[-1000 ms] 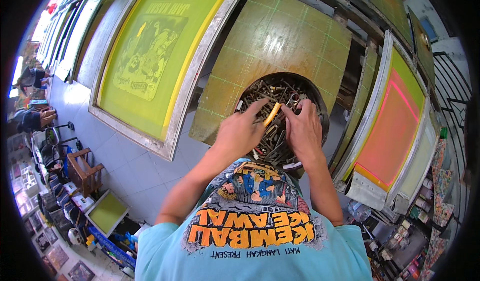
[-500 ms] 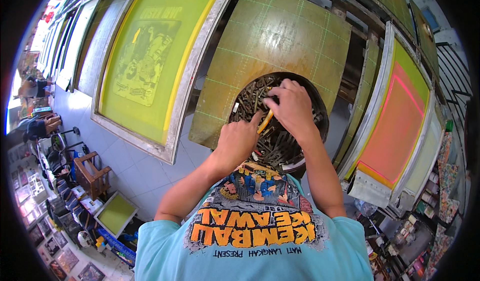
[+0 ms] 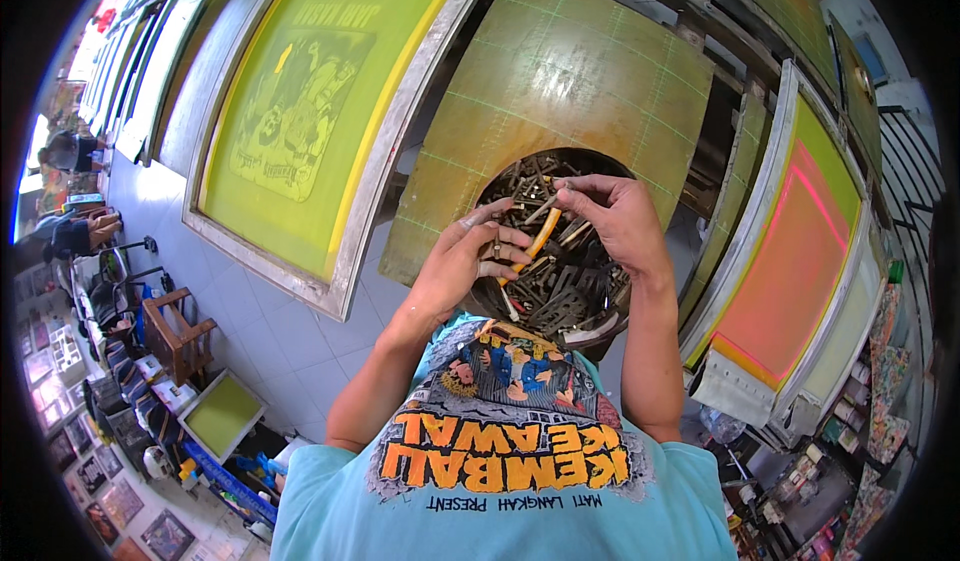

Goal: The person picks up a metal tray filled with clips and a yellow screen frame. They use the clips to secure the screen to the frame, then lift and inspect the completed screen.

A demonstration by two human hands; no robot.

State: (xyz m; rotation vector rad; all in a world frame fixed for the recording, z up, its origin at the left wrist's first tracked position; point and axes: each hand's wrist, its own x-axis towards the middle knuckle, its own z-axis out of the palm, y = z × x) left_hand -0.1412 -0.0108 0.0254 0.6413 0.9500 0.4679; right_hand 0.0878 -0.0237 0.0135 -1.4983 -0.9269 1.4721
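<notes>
Thumb and fingertip nearly pinched, the right hand (image 3: 622, 223) hung over the round tub (image 3: 598, 161); the left hand (image 3: 468, 263) came half curled (whether either gripped anything, I couldn't tell)! Between them, a yellow strip (image 3: 544, 233) crossed the heaped bolts (image 3: 572, 283) inside.

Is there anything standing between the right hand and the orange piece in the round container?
Nothing visible stands between the right hand and the nearby upper end of the orange piece. Lower down, the left hand partly covers it.
</notes>
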